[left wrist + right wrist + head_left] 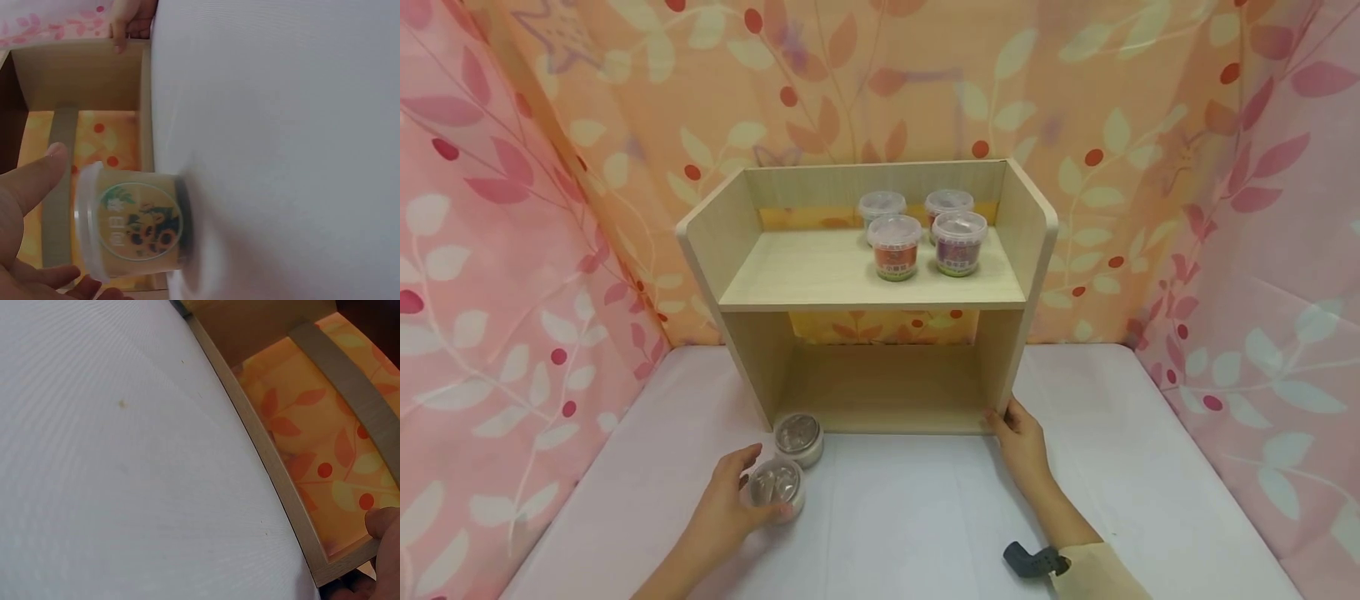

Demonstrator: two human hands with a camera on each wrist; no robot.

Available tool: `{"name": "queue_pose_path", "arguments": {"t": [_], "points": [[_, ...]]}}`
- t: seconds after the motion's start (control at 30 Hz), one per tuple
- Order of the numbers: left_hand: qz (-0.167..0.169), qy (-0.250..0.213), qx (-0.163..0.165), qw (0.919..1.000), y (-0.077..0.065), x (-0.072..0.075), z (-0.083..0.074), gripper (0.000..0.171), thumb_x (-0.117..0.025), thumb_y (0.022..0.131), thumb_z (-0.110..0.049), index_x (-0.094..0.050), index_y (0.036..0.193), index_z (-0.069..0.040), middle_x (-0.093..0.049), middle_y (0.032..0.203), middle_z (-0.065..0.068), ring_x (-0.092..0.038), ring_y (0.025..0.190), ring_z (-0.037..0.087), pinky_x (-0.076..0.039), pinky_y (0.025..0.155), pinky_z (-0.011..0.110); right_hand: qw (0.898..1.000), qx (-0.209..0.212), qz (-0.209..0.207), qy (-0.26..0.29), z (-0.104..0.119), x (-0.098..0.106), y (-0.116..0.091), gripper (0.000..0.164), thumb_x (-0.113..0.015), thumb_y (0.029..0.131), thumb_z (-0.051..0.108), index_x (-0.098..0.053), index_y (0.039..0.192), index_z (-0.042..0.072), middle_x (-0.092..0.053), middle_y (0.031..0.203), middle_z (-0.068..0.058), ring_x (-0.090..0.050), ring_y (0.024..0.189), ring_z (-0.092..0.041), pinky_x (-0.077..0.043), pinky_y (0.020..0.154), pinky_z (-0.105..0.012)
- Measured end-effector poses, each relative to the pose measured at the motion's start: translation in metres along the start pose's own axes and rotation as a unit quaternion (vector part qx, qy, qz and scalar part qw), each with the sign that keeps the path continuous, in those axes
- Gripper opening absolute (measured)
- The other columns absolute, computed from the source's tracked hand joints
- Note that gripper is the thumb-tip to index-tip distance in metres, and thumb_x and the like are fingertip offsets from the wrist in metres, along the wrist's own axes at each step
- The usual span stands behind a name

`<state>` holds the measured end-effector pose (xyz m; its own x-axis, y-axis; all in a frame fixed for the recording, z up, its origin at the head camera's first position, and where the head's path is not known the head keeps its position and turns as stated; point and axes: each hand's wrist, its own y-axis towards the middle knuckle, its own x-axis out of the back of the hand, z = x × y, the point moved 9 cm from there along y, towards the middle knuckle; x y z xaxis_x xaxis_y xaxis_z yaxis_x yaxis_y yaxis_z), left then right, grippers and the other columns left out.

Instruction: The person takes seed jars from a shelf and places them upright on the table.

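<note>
My left hand (726, 500) is spread about a small lidded plastic tub (777, 490) on the table, thumb on the near side, other fingers on the far side. In the left wrist view a gap shows between the thumb and the lid of a tub (144, 222) with a sunflower label. Just behind stands a second lidded tub (799, 439), by the shelf's front left corner. My right hand (1022, 442) grips the lower right side panel of the wooden shelf (872, 307); in the right wrist view the thumb (382, 522) lies inside the panel, the fingers outside.
Several lidded tubs, among them an orange-labelled one (895, 254) and a purple-labelled one (958, 250), stand on the upper board towards the right. White cloth covers the table (910, 517). Patterned curtains (1247, 250) hang behind and at both sides.
</note>
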<state>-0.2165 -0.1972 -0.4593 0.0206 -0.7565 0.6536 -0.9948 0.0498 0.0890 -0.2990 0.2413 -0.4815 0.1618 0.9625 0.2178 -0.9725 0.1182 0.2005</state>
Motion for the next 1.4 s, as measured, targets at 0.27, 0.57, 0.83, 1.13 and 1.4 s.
{"name": "queue_pose_path", "arguments": {"t": [0.27, 0.57, 0.83, 1.13, 1.4], "points": [[-0.035, 0.016, -0.078, 0.9963, 0.006, 0.030, -0.047, 0.086, -0.091, 0.078, -0.025, -0.045, 0.145, 0.004, -0.050, 0.144, 0.021, -0.050, 0.134, 0.040, -0.045, 0.109, 0.054, 1.000, 0.017, -0.012, 0.003, -0.031, 0.001, 0.010, 0.055, -0.064, 0.103, 0.016, -0.045, 0.153, 0.004, -0.054, 0.148, -0.021, -0.054, 0.135, -0.033, -0.045, 0.094, -0.005], [0.001, -0.012, -0.137, 0.9906, 0.016, 0.059, -0.118, 0.085, -0.090, 0.080, -0.024, -0.045, 0.147, 0.001, -0.051, 0.144, 0.017, -0.051, 0.135, 0.038, -0.044, 0.109, 0.046, 1.000, 0.004, -0.006, 0.007, -0.037, -0.001, 0.011, 0.056, -0.063, 0.103, 0.016, -0.044, 0.154, 0.006, -0.053, 0.149, -0.020, -0.054, 0.136, -0.032, -0.044, 0.091, -0.003], [0.045, -0.038, -0.139, 0.9885, 0.035, 0.078, -0.172, 0.085, -0.087, 0.083, -0.027, -0.041, 0.151, -0.003, -0.050, 0.150, 0.013, -0.050, 0.139, 0.034, -0.041, 0.112, 0.040, 1.000, 0.015, -0.013, 0.002, -0.034, 0.001, 0.011, 0.055, -0.064, 0.103, 0.017, -0.046, 0.153, 0.006, -0.055, 0.148, -0.019, -0.056, 0.133, -0.031, -0.046, 0.092, -0.005], [0.063, -0.093, -0.143, 0.9833, 0.065, 0.100, -0.232, 0.078, -0.083, 0.087, -0.014, -0.041, 0.152, -0.003, -0.052, 0.146, 0.018, -0.052, 0.138, 0.033, -0.042, 0.115, 0.047, 1.000, 0.002, -0.007, 0.001, -0.033, -0.001, 0.009, 0.056, -0.063, 0.103, 0.016, -0.044, 0.154, 0.006, -0.053, 0.149, -0.020, -0.054, 0.135, -0.032, -0.045, 0.091, -0.004], [0.063, -0.095, -0.152, 0.9817, 0.096, 0.109, -0.270, 0.075, -0.081, 0.090, -0.015, -0.039, 0.151, -0.001, -0.050, 0.147, 0.018, -0.050, 0.139, 0.034, -0.040, 0.117, 0.045, 1.000, 0.006, 0.004, -0.009, 0.002, -0.001, -0.001, 0.055, -0.061, 0.103, 0.007, -0.041, 0.153, -0.003, -0.053, 0.146, -0.026, -0.055, 0.133, -0.037, -0.047, 0.092, -0.007]]}}
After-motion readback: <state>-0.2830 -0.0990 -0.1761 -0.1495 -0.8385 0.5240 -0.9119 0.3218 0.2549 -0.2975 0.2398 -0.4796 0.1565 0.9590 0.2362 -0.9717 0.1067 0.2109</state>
